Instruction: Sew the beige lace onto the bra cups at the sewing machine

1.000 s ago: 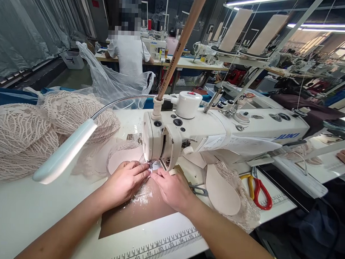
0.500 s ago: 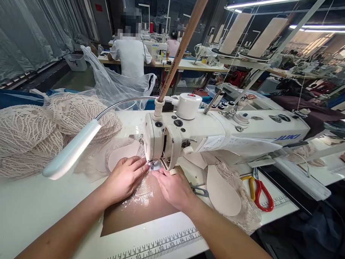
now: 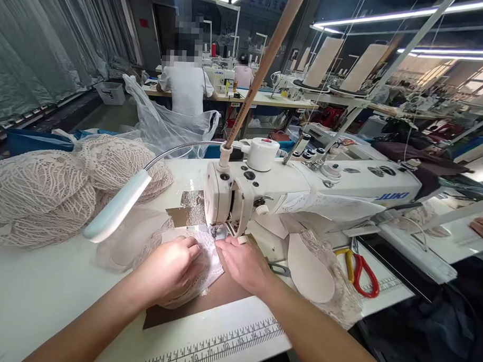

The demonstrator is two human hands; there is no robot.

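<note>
A white sewing machine (image 3: 304,188) stands across the table, its needle just above my fingers. My left hand (image 3: 169,271) lies curled over a beige lace-covered cup piece (image 3: 209,259) and presses it down in front of the needle. My right hand (image 3: 242,263) rests flat beside it with fingers stretched toward the presser foot, touching the lace edge. A brown plate (image 3: 221,296) lies under the work.
A heap of lace cups (image 3: 47,190) fills the table's left side. The white lamp head (image 3: 116,207) hangs on a gooseneck above the left. Another cup (image 3: 310,268), red and yellow scissors (image 3: 359,272) and small snips (image 3: 280,268) lie to the right. A person sits at a far table.
The lace piece has been pulled back toward me from under the needle, and my left hand has slid down and curled over it. My head view has tilted up slightly.
</note>
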